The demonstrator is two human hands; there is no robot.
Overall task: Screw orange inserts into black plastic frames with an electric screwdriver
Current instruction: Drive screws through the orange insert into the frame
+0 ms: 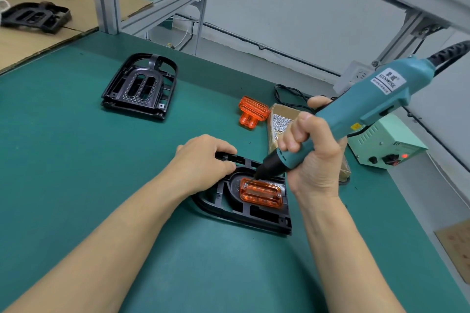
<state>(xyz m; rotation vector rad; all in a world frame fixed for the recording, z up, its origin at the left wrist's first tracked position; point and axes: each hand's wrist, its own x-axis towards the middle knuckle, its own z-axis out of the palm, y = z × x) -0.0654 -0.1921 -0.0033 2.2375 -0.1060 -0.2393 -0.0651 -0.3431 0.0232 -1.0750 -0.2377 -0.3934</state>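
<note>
Right hand (309, 150) grips teal electric screwdriver (356, 112), bit on ribbed translucent orange insert (262, 192); left hand (203, 157) grips glossy black plastic frame (254, 218).

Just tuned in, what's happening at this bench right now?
A person is fastening an orange insert into a black frame on the green mat. The right hand grips a teal electric screwdriver, its tip down on the insert's upper-left corner. The left hand holds the frame's top edge steady. A spare orange insert lies beside a cardboard box of screws, and a stack of empty black frames waits further back on the mat.
</note>
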